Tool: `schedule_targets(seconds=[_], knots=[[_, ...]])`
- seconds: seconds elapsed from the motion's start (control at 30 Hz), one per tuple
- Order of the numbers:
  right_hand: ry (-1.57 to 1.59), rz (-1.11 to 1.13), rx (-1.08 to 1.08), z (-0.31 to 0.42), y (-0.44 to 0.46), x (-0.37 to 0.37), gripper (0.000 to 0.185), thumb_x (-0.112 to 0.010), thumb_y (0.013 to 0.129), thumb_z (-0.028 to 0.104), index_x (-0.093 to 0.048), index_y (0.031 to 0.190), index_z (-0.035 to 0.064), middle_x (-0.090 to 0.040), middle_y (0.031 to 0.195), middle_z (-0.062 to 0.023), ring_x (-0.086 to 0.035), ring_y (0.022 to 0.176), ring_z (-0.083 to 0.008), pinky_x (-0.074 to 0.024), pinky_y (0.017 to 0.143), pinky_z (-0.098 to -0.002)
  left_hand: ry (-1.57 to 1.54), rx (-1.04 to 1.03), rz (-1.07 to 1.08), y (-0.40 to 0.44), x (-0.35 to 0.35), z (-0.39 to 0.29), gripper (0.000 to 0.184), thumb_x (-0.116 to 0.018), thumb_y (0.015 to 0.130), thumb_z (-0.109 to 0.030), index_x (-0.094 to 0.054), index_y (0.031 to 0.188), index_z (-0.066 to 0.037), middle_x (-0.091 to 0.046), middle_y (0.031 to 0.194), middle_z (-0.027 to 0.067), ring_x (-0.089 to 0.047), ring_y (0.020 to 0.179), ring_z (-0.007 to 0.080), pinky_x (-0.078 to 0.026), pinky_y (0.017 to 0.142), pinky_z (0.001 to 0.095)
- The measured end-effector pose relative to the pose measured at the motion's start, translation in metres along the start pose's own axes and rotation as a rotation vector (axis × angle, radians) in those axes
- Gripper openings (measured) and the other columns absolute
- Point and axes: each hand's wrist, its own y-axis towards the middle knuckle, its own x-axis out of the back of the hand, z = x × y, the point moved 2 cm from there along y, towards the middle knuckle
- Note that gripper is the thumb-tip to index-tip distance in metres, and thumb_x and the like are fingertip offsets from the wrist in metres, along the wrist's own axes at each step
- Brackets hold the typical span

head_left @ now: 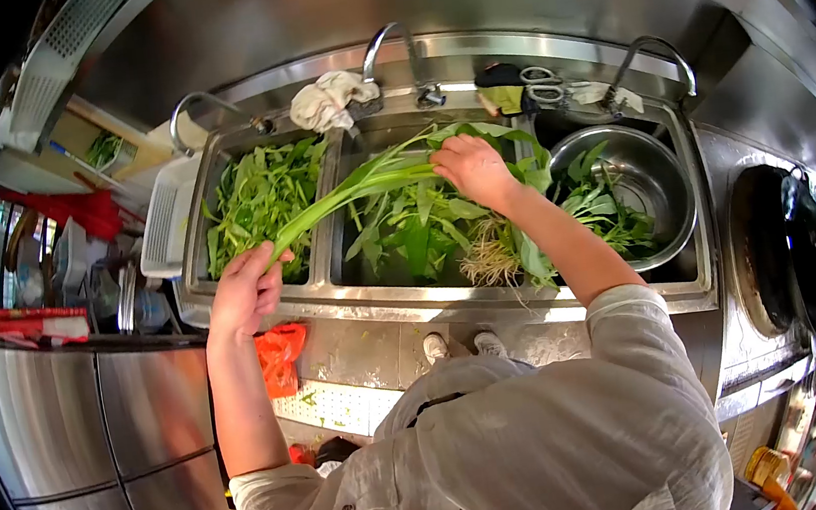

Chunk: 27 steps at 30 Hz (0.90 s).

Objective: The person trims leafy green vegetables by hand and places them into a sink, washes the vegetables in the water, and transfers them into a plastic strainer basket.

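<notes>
Long green stalks (345, 192), leafy at 1 end, slant between left hand (247, 291) and right hand (475, 169), above greens (420, 228) in 2 sinks (402, 294).

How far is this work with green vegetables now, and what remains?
Probably partway. The loose greens in the left basin look done. In hand are long green stalks, stretched between left hand and right hand. The pile in the middle basin, with roots beside it, seems left. Whether the metal bowl's greens are finished is unclear.
</notes>
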Motion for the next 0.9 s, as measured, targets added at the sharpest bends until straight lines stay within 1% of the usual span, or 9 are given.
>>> schedule_targets(seconds=[0.1,0.17,0.3,0.43,0.5,0.63,0.77,0.83,0.9], knots=[[0.248,0.082,-0.099,-0.001,0.005,-0.027,0.014,-0.053,0.08,0.019,-0.057,0.09,0.0096,-0.055,0.083,-0.008,-0.054,0.08,-0.027,-0.0425,0.071,-0.0372,-0.059,0.062,0.016,-0.001,0.011,0.019,0.027,-0.041,0.09,-0.026,-0.053,0.087,-0.002,-0.027,0.051,-0.0063,-0.021,0.037,0.0038,-0.015,0.033,0.0199],[0.654,0.147,-0.403,-0.009,0.013,-0.045,0.017,-0.048,0.085,0.02,-0.056,0.091,0.0061,-0.056,0.077,-0.0092,-0.056,0.075,-0.0245,-0.0432,0.067,-0.0355,-0.129,0.104,-0.008,0.001,0.016,0.037,0.028,-0.041,0.09,-0.026,-0.053,0.088,-0.001,-0.027,0.051,-0.0059,-0.02,0.037,0.004,-0.014,0.033,0.0197],[1.037,0.279,-0.867,0.006,0.042,-0.071,0.025,-0.043,0.09,0.023,-0.054,0.094,0.0013,-0.043,0.061,-0.0039,-0.037,0.055,-0.0135,-0.0354,0.054,-0.0332,-0.229,0.089,-0.02,0.003,0.027,0.057,0.027,-0.041,0.09,-0.026,-0.054,0.089,-0.002,-0.027,0.051,-0.0058,-0.019,0.036,0.0042,-0.014,0.032,0.0196],[1.313,0.214,-0.957,0.02,0.076,-0.111,0.027,-0.041,0.091,0.024,-0.051,0.098,-0.0006,-0.038,0.061,-0.0023,-0.032,0.054,-0.0124,-0.0326,0.052,-0.0329,-0.261,0.05,-0.096,-0.003,0.038,0.055,0.027,-0.042,0.09,-0.026,-0.054,0.088,-0.002,-0.028,0.051,-0.0058,-0.019,0.036,0.0039,-0.014,0.032,0.0195],[1.327,0.219,-1.001,0.025,0.087,-0.123,0.022,-0.044,0.09,0.022,-0.051,0.089,0.0016,-0.045,0.067,-0.0028,-0.041,0.057,-0.012,-0.0372,0.051,-0.0291,-0.252,0.035,-0.136,-0.006,0.041,0.051,0.026,-0.042,0.09,-0.025,-0.054,0.088,-0.002,-0.028,0.051,-0.0059,-0.02,0.036,0.0037,-0.013,0.032,0.0198],[0.765,0.188,-0.805,0.035,0.108,-0.133,0.014,-0.044,0.088,0.015,-0.052,0.088,0.0035,-0.049,0.068,-0.0073,-0.043,0.053,-0.0153,-0.0376,0.048,-0.0309,-0.158,0.023,-0.24,-0.004,0.035,0.046,0.026,-0.043,0.089,-0.025,-0.054,0.086,-0.001,-0.029,0.05,-0.0064,-0.021,0.036,0.0038,-0.015,0.033,0.0196],[1.523,-0.309,-1.67,-0.015,0.107,-0.166,0.01,-0.045,0.086,0.012,-0.05,0.084,0.004,-0.049,0.064,-0.0073,-0.046,0.054,-0.0144,-0.039,0.044,-0.029,-0.187,0.015,-0.288,0.004,0.043,0.051,0.027,-0.044,0.089,-0.026,-0.053,0.085,-0.001,-0.031,0.05,-0.0058,-0.024,0.037,0.0039,-0.017,0.033,0.0199],[1.297,-0.295,-1.505,-0.034,0.098,-0.162,0.017,-0.044,0.087,0.014,-0.051,0.098,0.0037,-0.051,0.073,-0.0088,-0.046,0.055,-0.0168,-0.042,0.047,-0.0297,-0.186,0.045,-0.308,-0.003,0.053,0.054,0.026,-0.044,0.088,-0.025,-0.053,0.085,-0.001,-0.032,0.05,-0.0054,-0.024,0.038,0.0043,-0.017,0.034,0.0198],[0.725,0.157,-0.992,-0.039,0.09,-0.159,0.021,-0.044,0.087,0.017,-0.053,0.1,0.0029,-0.054,0.081,-0.0103,-0.051,0.062,-0.0183,-0.0463,0.054,-0.0321,-0.191,0.073,-0.338,-0.004,0.059,0.06,0.026,-0.044,0.088,-0.024,-0.053,0.085,0.0,-0.032,0.051,-0.0052,-0.025,0.038,0.0048,-0.017,0.034,0.0198]])
